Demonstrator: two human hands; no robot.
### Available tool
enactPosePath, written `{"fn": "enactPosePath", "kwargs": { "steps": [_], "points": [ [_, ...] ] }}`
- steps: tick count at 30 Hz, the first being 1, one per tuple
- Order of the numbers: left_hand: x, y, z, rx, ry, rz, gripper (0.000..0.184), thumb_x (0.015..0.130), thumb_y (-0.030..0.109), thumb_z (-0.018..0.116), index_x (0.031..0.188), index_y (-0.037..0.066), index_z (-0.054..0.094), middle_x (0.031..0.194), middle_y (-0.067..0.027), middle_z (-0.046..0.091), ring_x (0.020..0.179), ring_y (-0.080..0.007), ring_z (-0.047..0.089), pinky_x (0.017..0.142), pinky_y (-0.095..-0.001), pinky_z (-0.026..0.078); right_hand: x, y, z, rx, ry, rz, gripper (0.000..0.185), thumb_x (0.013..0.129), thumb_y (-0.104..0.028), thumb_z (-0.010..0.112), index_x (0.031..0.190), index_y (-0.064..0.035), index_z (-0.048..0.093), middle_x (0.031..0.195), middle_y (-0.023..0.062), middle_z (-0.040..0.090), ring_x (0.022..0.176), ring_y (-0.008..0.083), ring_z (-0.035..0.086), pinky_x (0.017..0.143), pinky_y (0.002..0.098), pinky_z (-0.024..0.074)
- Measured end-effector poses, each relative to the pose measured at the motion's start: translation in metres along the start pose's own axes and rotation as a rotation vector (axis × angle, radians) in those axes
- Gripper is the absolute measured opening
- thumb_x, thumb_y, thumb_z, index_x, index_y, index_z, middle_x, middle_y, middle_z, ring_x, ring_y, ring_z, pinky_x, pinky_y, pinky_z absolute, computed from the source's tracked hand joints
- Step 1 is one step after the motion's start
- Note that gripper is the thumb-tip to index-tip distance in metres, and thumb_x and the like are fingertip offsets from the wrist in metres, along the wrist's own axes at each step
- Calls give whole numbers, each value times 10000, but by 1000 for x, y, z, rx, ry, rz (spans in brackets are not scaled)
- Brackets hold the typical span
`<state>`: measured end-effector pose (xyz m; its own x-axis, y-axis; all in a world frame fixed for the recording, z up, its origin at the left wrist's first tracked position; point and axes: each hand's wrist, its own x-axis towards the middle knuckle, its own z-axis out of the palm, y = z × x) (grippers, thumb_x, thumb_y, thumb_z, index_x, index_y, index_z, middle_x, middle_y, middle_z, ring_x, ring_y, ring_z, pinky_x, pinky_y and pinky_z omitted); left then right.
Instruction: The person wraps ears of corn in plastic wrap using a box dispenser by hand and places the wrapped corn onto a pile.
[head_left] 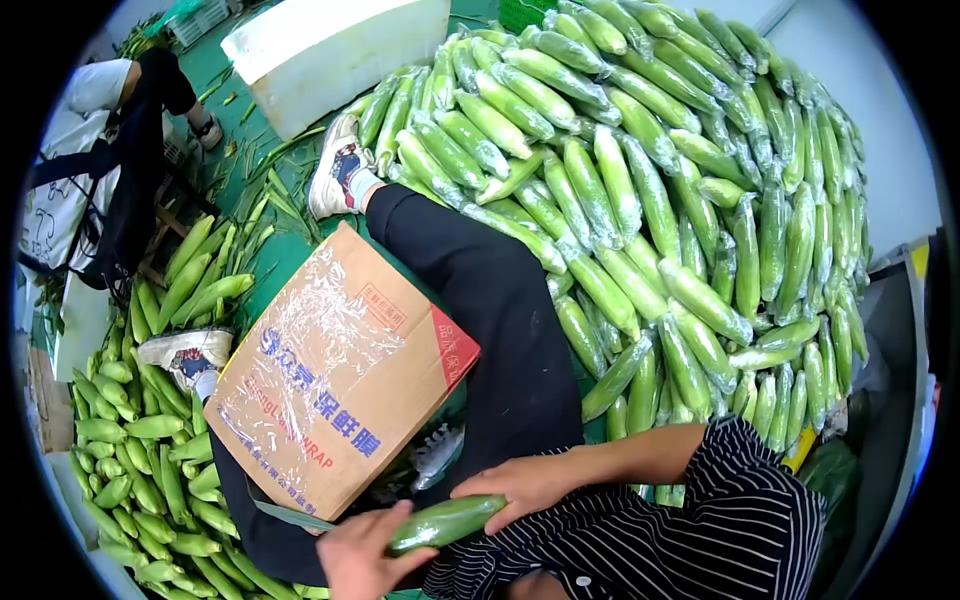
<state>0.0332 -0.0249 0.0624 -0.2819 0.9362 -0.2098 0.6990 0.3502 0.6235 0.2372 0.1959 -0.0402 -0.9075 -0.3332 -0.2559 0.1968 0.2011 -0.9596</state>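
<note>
A green ear of corn [445,523] in its husk lies across my lap, held level between both hands. Its surface is shiny, as if film covers it. My left hand [362,552] closes on the left end, thumb and fingers on either side. My right hand [522,490] grips the right end, with its fingers curled over the husk. Just beyond the hands, a cardboard box of cling film [345,370] rests tilted between my legs, with crinkled clear film over its top.
A large heap of film-wrapped corn [610,190] rises at the right and back. Unwrapped corn [150,450] is piled at the left. A white foam box [340,60] stands behind, with husk scraps on the green floor [262,275]. Another person [110,150] sits at the upper left.
</note>
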Motion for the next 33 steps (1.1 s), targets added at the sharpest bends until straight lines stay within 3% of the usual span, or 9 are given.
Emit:
{"fn": "enactPosePath", "kwargs": {
  "steps": [5,7,11,13,16,18,22,27,33],
  "points": [
    [-14,-50,37,-845,1034,386,419,1012,309,632,1302,7,652,990,-137,740,831,-267,686,891,-405,579,16,-25,-61,-85,452,-215,458,892,-388,829,1247,-104,766,1076,136,766,979,272,725,901,365,567],
    [19,-18,22,-1694,1133,614,452,1102,349,457,1409,37,573,962,-93,721,911,-263,655,1037,-444,522,48,-10,-77,608,841,-439,423,1037,-405,620,955,-17,769,871,117,735,964,281,712,921,418,567],
    [78,20,71,-1298,1123,255,279,1070,290,558,1152,32,624,1123,-136,706,1108,-314,660,1074,-485,504,88,-80,-83,1798,1146,-654,489,1064,-490,552,1283,-54,589,1059,130,709,1073,302,684,976,487,570],
    [106,61,97,-661,1092,-112,196,982,258,704,1110,111,690,1109,-122,742,1100,-371,688,986,-570,555,99,-71,-51,1560,1122,-463,466,1066,-430,555,1346,-57,570,1185,134,690,1048,282,692,948,458,581],
    [115,31,82,-562,609,442,446,935,313,777,1332,142,665,1466,-116,602,1417,-379,507,1243,-639,203,45,-54,-94,1076,880,-285,497,1062,-325,519,1427,11,537,1193,156,695,968,243,726,845,388,612],
    [64,-20,9,-323,577,215,411,867,195,849,1232,100,688,1261,-122,695,1274,-339,623,1182,-533,361,-6,-13,-163,264,1231,-62,588,1012,-225,656,1524,-21,450,1384,196,606,1117,286,672,970,397,547],
    [-56,-205,-50,-555,1597,-608,187,976,124,680,1117,5,651,922,-31,666,828,-153,620,805,-306,512,-95,65,-283,-1129,1338,297,869,916,-138,782,1638,-38,309,1622,240,412,1482,369,414,1248,444,302],
    [-118,-341,-54,416,676,-735,401,852,14,618,1249,58,658,1213,-155,693,1094,-376,671,945,-453,543,-84,114,-280,-1323,694,700,825,800,-16,806,1553,-137,493,1689,179,323,1531,426,335,1263,502,277],
    [-87,-456,-31,777,79,-470,453,983,272,496,1393,151,646,1484,-101,547,1386,-278,504,1191,-482,363,-49,56,-203,-794,1154,383,286,962,-76,666,1242,-21,695,1408,172,638,1365,356,553,1172,433,397]
  ]
}}
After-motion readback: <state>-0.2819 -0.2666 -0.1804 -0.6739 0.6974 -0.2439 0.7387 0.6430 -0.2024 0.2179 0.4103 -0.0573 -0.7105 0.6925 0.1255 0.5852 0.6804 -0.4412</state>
